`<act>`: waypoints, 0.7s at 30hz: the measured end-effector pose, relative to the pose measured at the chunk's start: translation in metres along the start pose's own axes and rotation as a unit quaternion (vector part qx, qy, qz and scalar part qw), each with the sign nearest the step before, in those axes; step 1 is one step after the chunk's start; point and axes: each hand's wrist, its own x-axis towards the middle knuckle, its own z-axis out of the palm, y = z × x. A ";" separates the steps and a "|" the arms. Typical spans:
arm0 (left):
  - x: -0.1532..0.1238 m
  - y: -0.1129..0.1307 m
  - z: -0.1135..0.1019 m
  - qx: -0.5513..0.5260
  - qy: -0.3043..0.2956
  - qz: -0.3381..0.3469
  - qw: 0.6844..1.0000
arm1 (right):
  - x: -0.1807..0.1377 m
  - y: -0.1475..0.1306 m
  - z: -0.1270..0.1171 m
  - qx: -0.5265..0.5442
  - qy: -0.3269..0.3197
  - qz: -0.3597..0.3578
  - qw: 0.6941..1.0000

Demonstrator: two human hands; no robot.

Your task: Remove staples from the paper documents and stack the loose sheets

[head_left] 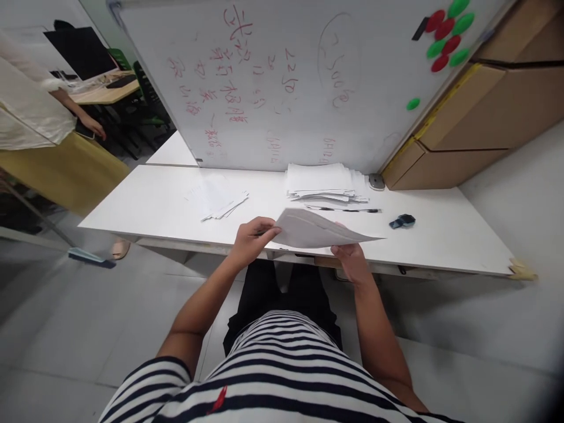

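Between my hands, above the front edge of the white table (145,205), is a small sheaf of white paper sheets (317,229). My left hand (254,238) pinches the left corner between thumb and fingers. From below, my right hand (350,258) grips the near edge, its thumb on top and its other fingers mostly hidden under the paper. Behind the sheaf lies a thick stack of paper (319,179). A thinner, fanned-out pile of sheets (222,200) rests to the left on the tabletop.
A whiteboard (282,88) with red writing and round magnets stands at the table's back. Cardboard boxes (489,111) are stacked at the right. A dark watch-like object (402,221) lies on the right side. Another person (39,106) stands at the left near a broom (90,257).
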 end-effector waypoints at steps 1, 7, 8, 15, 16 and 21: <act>-0.002 -0.011 0.005 -0.013 0.011 -0.036 0.999 | -0.001 0.002 -0.005 0.005 0.014 0.011 1.000; -0.023 -0.066 0.043 -0.047 0.061 -0.177 0.981 | 0.000 0.007 -0.015 -0.027 0.037 0.055 0.997; -0.025 -0.071 0.047 -0.047 0.058 -0.183 0.980 | 0.002 0.006 -0.014 -0.050 0.047 0.055 0.996; -0.022 -0.081 0.054 -0.055 0.048 -0.149 0.986 | 0.012 0.008 -0.001 -0.178 0.148 -0.040 0.972; -0.022 -0.083 0.054 -0.069 0.042 -0.154 0.985 | 0.012 0.012 0.002 -0.188 0.149 -0.045 0.970; -0.027 -0.087 0.053 -0.108 -0.012 -0.174 0.979 | 0.012 0.028 0.009 -0.164 0.127 -0.074 0.975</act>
